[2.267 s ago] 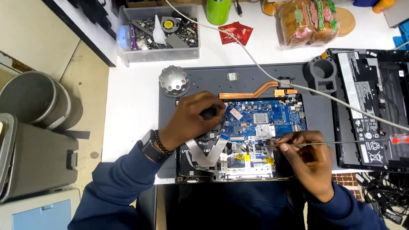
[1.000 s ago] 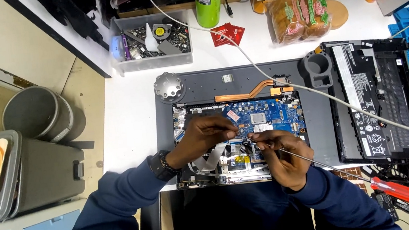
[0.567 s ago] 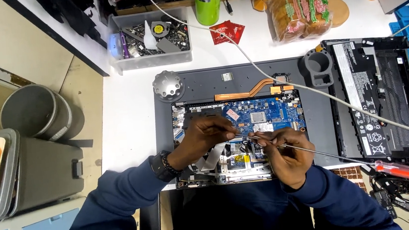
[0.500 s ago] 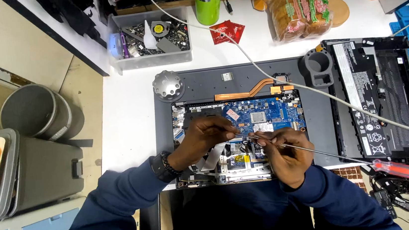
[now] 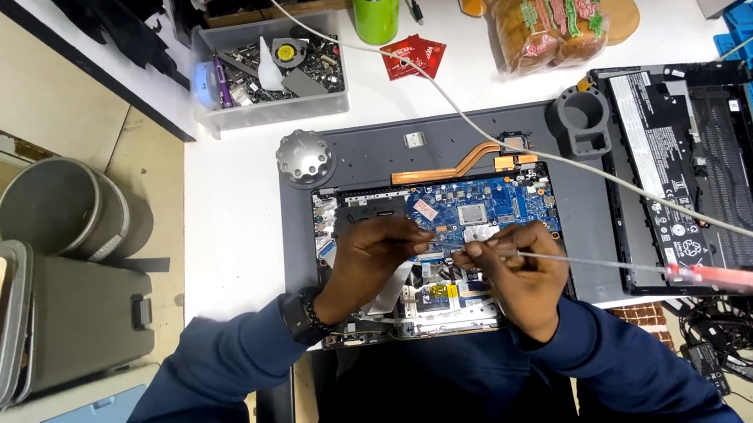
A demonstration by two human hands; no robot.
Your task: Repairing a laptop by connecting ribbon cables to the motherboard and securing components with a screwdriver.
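Since the earlier frames, little has shifted: the right hand (image 5: 513, 272) remains pinched around a long screwdriver (image 5: 625, 263), whose shaft lies nearly horizontal, red handle toward lower right, tip at the blue motherboard (image 5: 486, 205) mid-frame. The left hand (image 5: 372, 258) is curled, fingertips pressed onto the board; the tip itself is hidden by fingers.

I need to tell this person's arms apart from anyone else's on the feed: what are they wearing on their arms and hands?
Both arms are in long dark navy-blue sleeves, bunched slightly at the cuffs. The left hand is bare, with a black wristwatch and a dark bead-like band beside it at the wrist. The right hand is bare too, no gloves; no ring can be made out.
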